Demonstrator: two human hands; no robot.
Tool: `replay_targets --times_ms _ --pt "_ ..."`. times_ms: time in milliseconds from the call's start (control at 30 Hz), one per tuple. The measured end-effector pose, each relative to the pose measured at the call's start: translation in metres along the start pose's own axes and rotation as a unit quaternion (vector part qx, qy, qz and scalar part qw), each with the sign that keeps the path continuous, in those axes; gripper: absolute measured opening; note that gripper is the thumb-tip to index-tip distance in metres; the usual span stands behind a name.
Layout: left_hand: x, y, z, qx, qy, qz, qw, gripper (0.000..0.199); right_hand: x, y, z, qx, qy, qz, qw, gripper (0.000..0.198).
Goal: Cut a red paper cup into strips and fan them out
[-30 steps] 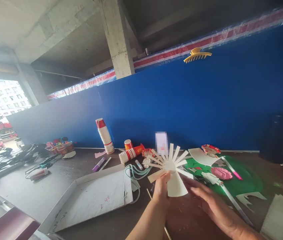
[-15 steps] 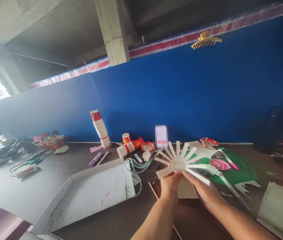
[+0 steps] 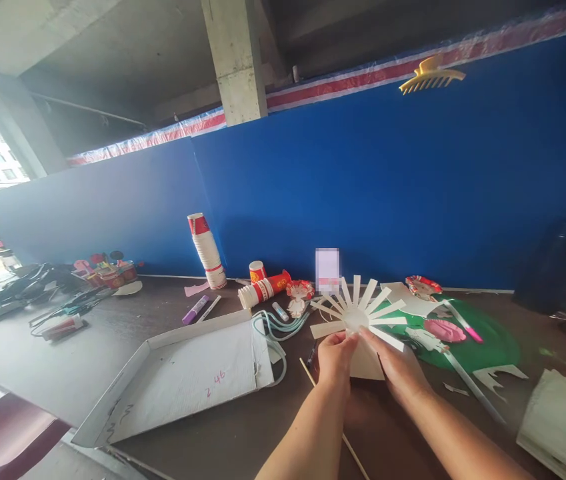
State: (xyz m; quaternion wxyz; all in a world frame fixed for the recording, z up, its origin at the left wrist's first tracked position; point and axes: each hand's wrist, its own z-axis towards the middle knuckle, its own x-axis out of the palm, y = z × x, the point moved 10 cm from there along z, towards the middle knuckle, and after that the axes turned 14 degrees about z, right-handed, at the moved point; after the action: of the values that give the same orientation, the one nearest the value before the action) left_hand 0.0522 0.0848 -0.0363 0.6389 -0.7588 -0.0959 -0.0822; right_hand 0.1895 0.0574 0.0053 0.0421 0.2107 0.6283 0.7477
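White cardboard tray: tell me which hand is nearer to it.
Left. The left hand is apart from the white cardboard tray, to its right; the right hand is farther right, beyond the left.

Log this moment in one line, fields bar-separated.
left hand: gripping strip-cut paper piece | right hand: gripping same piece | left of hands: white cardboard tray | right of hands: green disc

The fringed cutout point(image 3: 357, 320) is matt paper; the tray point(image 3: 183, 373), matt cardboard; the worktop point(image 3: 207, 443), smooth with a dull sheen; the pillar point(image 3: 240, 87), rough-looking concrete.
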Motion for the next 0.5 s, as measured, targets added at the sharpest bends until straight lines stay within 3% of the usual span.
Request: replay_targets --times_ms 133,333,500 --pt "0.001 0.001 -0.002 -0.009 0.004 0.013 1.000 0.044 -0.005 -0.005 -0.001 0.049 -0.003 0.026 0.998 0.044" --pt "0.005 0.000 -0.003 -0.013 0.035 0.012 0.999 0.045 -0.010 -0.010 0.003 0.047 0.012 0.007 0.999 0.047" --pt "0.009 0.002 -0.005 -0.029 0.056 -0.003 0.998 0.046 -0.012 -0.023 0.001 0.089 0.018 0.000 0.996 0.042"
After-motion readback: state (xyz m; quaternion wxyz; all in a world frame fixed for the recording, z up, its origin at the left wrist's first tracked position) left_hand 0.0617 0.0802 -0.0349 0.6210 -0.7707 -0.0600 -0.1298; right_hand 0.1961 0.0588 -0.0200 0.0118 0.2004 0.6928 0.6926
